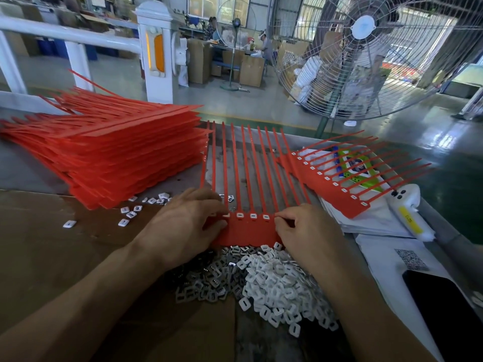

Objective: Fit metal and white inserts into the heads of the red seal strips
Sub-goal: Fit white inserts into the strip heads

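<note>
On the table (31, 163), a red seal strip sheet (249, 231) lies straight ahead between both hands, its tails running away from the person and its band of heads crossing left to right at the near edge. Four heads in the middle show white inserts already seated. The piles of metal inserts (206, 280) and white inserts (274, 283) sit just nearer the person, touching the band's near edge. The left hand (188, 223) rests on the band's left end, fingers curled at a head there. The right hand (305, 228) pinches at the right end, thumb and forefinger together; whether an insert sits between them I cannot tell. Each hand is nearest its own end.
</note>
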Tool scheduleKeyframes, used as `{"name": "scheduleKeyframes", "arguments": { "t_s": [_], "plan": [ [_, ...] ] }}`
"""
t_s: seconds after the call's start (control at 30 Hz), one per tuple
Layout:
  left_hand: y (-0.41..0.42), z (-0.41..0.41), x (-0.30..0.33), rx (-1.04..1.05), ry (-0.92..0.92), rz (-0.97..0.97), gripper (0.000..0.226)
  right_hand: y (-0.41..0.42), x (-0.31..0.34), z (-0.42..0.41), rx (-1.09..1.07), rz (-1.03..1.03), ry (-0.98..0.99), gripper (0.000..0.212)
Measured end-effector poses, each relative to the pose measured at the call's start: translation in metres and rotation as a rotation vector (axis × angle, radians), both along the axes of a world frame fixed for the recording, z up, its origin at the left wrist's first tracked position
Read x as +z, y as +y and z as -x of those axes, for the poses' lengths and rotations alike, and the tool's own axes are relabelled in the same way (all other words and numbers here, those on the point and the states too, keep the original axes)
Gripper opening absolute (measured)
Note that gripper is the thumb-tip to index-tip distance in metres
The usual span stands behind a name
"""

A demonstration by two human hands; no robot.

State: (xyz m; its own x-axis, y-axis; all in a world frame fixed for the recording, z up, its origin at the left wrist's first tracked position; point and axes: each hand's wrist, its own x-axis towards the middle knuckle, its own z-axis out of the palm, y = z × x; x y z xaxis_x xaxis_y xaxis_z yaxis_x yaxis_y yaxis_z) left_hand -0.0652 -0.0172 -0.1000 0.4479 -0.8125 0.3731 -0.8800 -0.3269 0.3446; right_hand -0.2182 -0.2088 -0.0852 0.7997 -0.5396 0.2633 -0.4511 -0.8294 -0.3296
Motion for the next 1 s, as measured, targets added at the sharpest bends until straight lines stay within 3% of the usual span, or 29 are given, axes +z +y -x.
{"name": "scheduleKeyframes", "arguments": {
  "t_s": [0.6,1.0],
  "plan": [
    [-0.0016,-0.0027,-0.0031,-0.018,-0.004,-0.069,0.037,0.0014,0.0026,0.0011,0.017,0.016,0.058,0.032],
    [-0.003,-0.0027,-0.0027,-0.001,0.002,-0.076,0.035,-0.002,0.0038,-0.0006,0.074,0.143,0.167,0.033]
  ]
}}
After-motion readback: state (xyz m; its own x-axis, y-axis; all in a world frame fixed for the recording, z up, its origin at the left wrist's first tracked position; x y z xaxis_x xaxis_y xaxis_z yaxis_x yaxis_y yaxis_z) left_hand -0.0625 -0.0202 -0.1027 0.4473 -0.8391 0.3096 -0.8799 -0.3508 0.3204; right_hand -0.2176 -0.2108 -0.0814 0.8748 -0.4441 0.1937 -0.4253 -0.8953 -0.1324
